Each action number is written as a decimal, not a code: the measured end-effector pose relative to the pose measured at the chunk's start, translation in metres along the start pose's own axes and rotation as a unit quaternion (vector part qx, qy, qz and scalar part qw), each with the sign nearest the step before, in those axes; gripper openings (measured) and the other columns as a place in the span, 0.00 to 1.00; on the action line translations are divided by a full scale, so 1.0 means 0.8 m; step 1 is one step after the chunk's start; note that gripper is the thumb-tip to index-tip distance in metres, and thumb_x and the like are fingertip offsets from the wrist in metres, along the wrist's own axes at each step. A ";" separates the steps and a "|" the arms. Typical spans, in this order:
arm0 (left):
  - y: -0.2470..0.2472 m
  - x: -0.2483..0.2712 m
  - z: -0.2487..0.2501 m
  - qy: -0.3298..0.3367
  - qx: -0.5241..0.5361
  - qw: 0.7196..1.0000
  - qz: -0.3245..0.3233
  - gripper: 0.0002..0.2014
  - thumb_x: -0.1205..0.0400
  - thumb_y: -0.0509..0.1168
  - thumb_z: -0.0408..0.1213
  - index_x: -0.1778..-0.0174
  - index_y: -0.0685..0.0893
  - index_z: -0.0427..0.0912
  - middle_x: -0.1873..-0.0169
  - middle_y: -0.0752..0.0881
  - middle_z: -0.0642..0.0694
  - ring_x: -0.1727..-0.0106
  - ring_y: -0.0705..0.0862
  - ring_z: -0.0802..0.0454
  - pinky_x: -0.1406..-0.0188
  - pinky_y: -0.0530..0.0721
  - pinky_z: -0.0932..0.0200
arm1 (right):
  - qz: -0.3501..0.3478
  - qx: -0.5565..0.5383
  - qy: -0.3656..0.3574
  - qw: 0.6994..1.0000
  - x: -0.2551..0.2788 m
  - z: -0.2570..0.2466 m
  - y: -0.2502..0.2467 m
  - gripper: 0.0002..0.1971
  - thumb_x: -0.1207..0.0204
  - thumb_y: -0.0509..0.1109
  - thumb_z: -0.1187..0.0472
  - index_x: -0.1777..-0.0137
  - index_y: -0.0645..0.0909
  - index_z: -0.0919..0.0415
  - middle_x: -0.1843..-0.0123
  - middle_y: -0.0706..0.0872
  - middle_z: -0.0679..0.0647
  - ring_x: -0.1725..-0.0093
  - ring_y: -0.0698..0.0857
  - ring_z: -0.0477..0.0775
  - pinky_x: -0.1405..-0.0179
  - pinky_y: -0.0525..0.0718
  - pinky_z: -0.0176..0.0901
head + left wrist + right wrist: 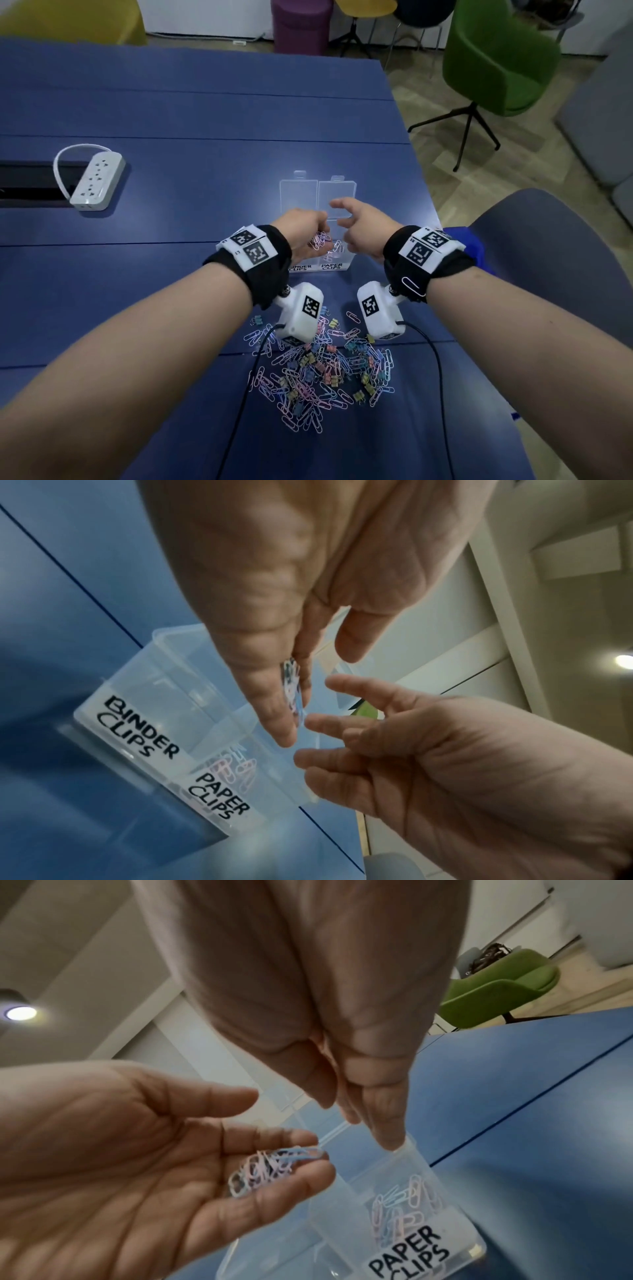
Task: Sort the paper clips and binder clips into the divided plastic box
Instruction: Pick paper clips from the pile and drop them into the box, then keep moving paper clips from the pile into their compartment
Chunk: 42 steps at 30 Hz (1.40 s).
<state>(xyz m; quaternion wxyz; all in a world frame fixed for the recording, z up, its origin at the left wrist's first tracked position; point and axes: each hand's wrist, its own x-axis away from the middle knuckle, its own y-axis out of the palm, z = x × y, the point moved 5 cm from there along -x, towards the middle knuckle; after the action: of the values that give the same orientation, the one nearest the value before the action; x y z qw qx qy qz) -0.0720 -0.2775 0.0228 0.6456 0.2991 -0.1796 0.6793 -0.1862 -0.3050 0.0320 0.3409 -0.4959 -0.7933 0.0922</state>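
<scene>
The clear divided box (331,267) stands on the blue table (205,113), its lids (301,195) folded open behind. Front labels read BINDER CLIPS (137,729) and PAPER CLIPS (411,1256). Several pastel paper clips (407,1207) lie in the paper-clip compartment. My left hand (317,233) hovers over the box, its fingers cupped round a bunch of paper clips (267,1169). My right hand (342,219) is beside it, fingers relaxed and holding nothing; one fingertip (394,1139) touches the box rim. A mixed pile of paper clips and binder clips (318,370) lies nearer me.
A white power strip (97,180) lies at the far left by a dark cable slot. One paper clip (414,286) clings to my right wrist strap. The table's right edge runs just past the box; a grey chair (548,257) and a green chair (496,68) stand beyond.
</scene>
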 end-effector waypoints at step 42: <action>-0.056 0.117 -0.153 0.187 -0.669 0.717 -0.063 0.10 0.29 0.67 0.33 0.53 0.77 0.41 0.54 0.77 0.47 0.55 0.79 0.47 0.54 0.84 0.50 | -0.059 0.325 -0.150 0.932 0.163 0.120 0.109 0.24 0.30 0.65 0.71 0.33 0.77 0.60 0.33 0.77 0.54 0.32 0.73 0.55 0.28 0.72 0.49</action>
<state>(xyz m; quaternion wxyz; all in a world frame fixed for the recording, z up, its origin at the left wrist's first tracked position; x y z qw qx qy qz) -0.0479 -0.1236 -0.0164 0.7394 -0.3329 -0.4435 0.3818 -0.2192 -0.1330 -0.0237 0.3651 -0.2907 -0.7899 0.3978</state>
